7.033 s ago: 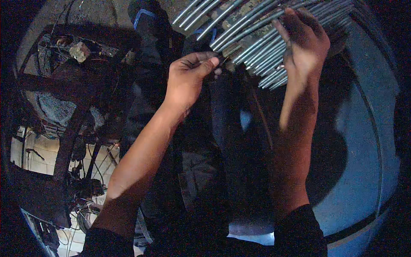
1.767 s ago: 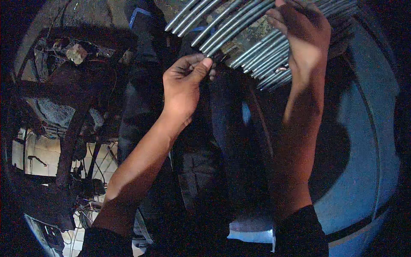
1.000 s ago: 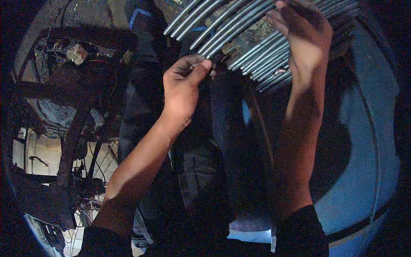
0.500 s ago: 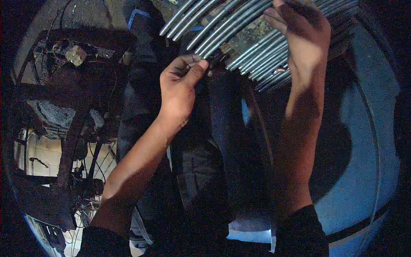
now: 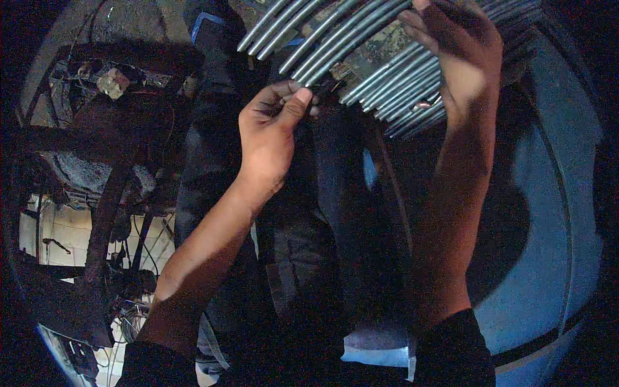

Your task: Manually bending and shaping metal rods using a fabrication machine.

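"What is nearest?"

"Bare forearms [image 5: 213,242] in dark sleeves [image 5: 454,342], both below a spread of metal rods [image 5: 394,79] and leading up to it."

"And the hands?"

"The left hand [image 5: 267,132] is at the rods' lower ends, thumb and fingertips drawn together by one tip; whether they pinch it or only touch it, I cannot tell. The right hand [image 5: 469,55] reaches across the rods from their right, fingers slightly apart. Its grip on them is hidden, so I cannot tell."

"Describe the rods."

"Slim and silvery, they slant side by side in two groups with a gap between, upper ends out of view to the right."

"What lies around?"

"Below the rods, dark folded cloth [image 5: 300,255]. Right of and below them, a large blue panel [image 5: 548,226] with a shadow across it. Well left of them, a dark frame [image 5: 116,171], a pale lump [image 5: 113,82] near its top, and a pale tiled surface [image 5: 68,229] showing through."
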The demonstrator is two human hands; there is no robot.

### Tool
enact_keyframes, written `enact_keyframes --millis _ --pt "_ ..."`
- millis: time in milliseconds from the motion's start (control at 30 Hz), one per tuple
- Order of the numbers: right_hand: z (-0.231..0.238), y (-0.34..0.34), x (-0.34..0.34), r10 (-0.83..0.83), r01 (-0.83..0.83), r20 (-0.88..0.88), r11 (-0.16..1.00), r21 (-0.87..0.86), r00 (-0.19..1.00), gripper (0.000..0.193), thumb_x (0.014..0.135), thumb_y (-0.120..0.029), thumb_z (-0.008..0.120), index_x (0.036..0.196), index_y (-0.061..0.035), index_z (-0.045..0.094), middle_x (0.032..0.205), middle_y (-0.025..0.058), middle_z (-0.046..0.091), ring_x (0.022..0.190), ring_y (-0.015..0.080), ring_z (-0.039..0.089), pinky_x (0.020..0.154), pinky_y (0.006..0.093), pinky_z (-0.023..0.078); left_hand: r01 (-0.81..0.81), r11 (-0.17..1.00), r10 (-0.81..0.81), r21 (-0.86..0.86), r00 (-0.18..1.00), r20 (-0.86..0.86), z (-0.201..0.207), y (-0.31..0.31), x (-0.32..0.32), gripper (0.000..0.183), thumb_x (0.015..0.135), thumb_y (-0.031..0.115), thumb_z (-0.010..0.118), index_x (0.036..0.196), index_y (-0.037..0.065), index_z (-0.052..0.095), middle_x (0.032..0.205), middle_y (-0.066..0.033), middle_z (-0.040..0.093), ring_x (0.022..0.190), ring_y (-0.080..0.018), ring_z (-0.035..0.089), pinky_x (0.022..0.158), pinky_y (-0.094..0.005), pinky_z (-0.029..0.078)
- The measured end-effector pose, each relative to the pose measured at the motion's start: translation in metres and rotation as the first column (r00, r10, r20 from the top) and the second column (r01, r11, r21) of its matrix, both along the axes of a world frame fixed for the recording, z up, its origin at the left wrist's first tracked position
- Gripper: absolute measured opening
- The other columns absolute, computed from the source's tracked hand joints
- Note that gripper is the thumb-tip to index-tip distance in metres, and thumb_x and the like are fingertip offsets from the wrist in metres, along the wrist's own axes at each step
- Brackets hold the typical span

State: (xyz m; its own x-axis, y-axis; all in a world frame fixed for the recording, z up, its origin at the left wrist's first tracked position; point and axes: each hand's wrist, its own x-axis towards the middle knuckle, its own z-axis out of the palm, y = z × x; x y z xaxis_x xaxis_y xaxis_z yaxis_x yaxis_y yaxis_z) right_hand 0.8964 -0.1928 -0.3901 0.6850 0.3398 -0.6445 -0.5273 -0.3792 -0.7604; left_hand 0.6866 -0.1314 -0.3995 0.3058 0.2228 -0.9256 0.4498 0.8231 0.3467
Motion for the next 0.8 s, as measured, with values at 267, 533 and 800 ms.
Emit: enact_keyframes --millis 267,533,800 --pt "-0.005 -0.001 -0.001 -0.02 0.025 0.052 0.995 -0.093 0.998 0.015 0.08 -0.01 0.069 0.083 -0.0032 0.056 0.073 0.0062 0.055 0.071 0.0193 0.063 0.061 0.0354 0.051 0.0 1.0 0.0 -0.013 1.0 -0.03 0.002 0.0 0.001 0.013 0.089 0.007 0.059 0.096 -0.004 0.058 0.083 -0.0062 0.063 0.074 -0.0107 0.058 0.071 -0.0233 0.046" --pt "0.001 0.006 0.001 0.054 -0.043 0.076 0.988 -0.149 0.996 0.017 0.082 -0.011 0.066 0.089 -0.0005 0.055 0.073 0.0086 0.055 0.071 0.0197 0.062 0.066 0.0343 0.053 0.07 0.997 -0.069 0.044 0.997 -0.034 0.003 0.003 0.002 0.013 0.089 0.007 0.059 0.097 -0.003 0.058 0.083 -0.0053 0.063 0.074 -0.0103 0.058 0.072 -0.022 0.045" --pt "0.002 0.005 -0.005 0.122 -0.092 0.112 0.964 -0.248 0.986 0.015 0.085 -0.009 0.063 0.084 0.0031 0.053 0.067 0.0073 0.051 0.069 0.0168 0.059 0.064 0.033 0.051 0.068 0.997 -0.066 0.03 0.996 -0.053 0.002 0.004 0.002 0.013 0.088 0.007 0.06 0.097 -0.002 0.057 0.083 -0.0049 0.063 0.075 -0.0107 0.058 0.073 -0.0232 0.045"
